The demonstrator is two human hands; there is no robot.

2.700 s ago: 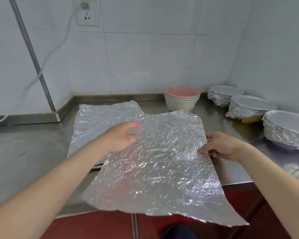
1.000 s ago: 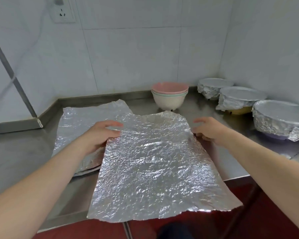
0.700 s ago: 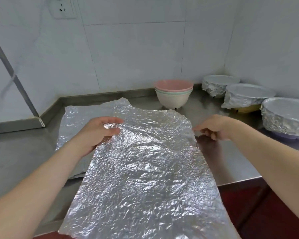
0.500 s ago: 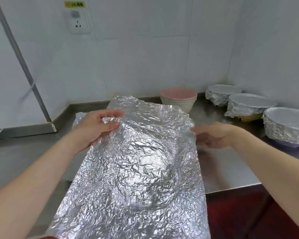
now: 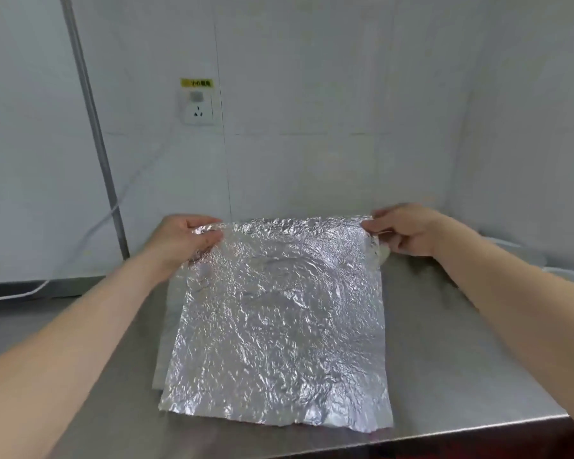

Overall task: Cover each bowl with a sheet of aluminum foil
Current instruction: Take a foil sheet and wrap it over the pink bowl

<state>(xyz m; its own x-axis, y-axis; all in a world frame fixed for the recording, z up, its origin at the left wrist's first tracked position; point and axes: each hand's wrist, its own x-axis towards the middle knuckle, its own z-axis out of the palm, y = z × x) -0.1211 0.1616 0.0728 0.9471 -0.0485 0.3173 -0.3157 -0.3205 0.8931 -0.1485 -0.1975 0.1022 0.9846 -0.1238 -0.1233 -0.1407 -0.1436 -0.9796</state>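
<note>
Over the grey steel counter (image 5: 444,359): a crinkled silver aluminium foil sheet (image 5: 279,326) hangs by its top corners; whether its lower edge touches is unclear.
Hidden: it screens the counter's back middle; a second flat foil sheet (image 5: 161,366) shows only a left strip.
Blurred: pale shapes (image 5: 564,270) at the counter's right rear.
Left hand (image 5: 183,240): raised over the counter's back, pinching the hanging sheet's left corner.
Right hand (image 5: 408,230): level, fingers curled, pinching the right corner.

White-tiled walls (image 5: 345,94) behind a steel tabletop (image 5: 451,359)
A socket (image 5: 198,111) sits under a yellow label (image 5: 197,83); a grey pipe (image 5: 93,127) runs down left of it
</note>
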